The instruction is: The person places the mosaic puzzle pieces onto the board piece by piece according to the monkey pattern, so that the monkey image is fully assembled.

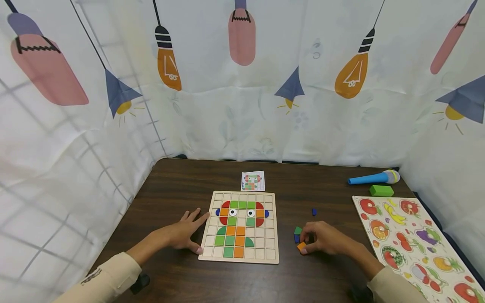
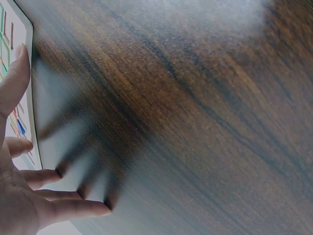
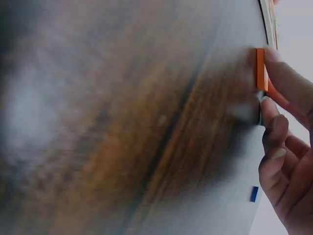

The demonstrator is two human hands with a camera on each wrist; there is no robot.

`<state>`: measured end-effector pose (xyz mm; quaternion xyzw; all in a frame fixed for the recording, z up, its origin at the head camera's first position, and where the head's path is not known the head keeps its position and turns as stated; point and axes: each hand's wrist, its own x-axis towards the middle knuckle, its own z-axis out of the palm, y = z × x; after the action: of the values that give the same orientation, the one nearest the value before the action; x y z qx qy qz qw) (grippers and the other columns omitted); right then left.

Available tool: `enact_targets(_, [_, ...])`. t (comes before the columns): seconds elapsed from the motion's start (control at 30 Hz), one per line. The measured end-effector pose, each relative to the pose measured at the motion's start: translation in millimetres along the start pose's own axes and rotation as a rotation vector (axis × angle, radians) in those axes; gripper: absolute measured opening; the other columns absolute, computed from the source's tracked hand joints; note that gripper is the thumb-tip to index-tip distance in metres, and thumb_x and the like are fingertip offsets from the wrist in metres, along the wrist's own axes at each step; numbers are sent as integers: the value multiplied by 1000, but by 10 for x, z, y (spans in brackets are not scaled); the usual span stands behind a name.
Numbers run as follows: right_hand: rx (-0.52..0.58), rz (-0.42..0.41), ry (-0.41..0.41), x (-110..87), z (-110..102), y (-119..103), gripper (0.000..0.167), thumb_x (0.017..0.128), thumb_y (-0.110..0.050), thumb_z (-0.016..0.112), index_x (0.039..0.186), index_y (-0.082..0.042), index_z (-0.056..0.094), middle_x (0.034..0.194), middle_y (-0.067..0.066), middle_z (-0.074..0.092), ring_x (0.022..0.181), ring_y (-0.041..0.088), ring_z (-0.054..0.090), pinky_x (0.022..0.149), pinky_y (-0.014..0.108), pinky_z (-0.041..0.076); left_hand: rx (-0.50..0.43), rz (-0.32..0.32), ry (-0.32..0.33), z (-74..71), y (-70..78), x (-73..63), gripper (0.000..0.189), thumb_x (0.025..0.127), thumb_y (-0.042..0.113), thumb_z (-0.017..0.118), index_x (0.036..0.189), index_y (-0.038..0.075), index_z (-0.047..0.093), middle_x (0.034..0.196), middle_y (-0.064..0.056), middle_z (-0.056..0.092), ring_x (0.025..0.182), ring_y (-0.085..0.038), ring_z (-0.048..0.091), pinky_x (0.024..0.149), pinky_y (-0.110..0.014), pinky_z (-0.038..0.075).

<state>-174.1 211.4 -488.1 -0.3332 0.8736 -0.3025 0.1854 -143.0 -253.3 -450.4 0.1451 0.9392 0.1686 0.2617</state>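
A wooden grid board (image 1: 267, 232) lies on the table, bearing a figure of red, orange, green and blue tiles with two round eyes. My left hand (image 1: 185, 232) is spread along the board's left side, thumb on its lower left corner and index fingertip at its edge. To the right of the board, my right hand (image 1: 327, 238) pinches an orange tile (image 1: 301, 246) between thumb and index finger, low at the tabletop. Beside that tile lie a green tile (image 1: 298, 230) and a blue tile (image 1: 297, 238). Farther back is a small blue piece (image 1: 314, 211).
Behind the board lies a pattern card (image 1: 253, 181). A fruit-picture board (image 1: 382, 240) covers the table's right side. At the back right are a green block (image 1: 381, 190) and a blue toy microphone (image 1: 367, 179). Printed curtains hang around the dark wooden table (image 1: 182, 181).
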Motion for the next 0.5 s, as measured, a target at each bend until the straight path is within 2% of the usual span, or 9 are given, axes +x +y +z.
enact_targets(0.23, [-63, -8, 16, -25, 25, -28, 22, 85, -43, 79, 97, -26, 72, 93, -14, 59, 79, 0, 52, 69, 22, 46, 8, 2, 1, 3, -19, 6, 112, 75, 46, 85, 161, 12, 20, 164, -30, 9, 144, -65, 8, 103, -76, 32])
enact_targets(0.5, [-38, -46, -32, -86, 58, -29, 20, 92, -37, 72, 110, -27, 74, 101, -12, 54, 72, -2, 50, 64, 20, 46, 7, 7, -1, 6, -14, 8, 111, 76, 44, 85, 160, 10, 21, 164, -31, 8, 144, -66, 9, 102, -77, 31])
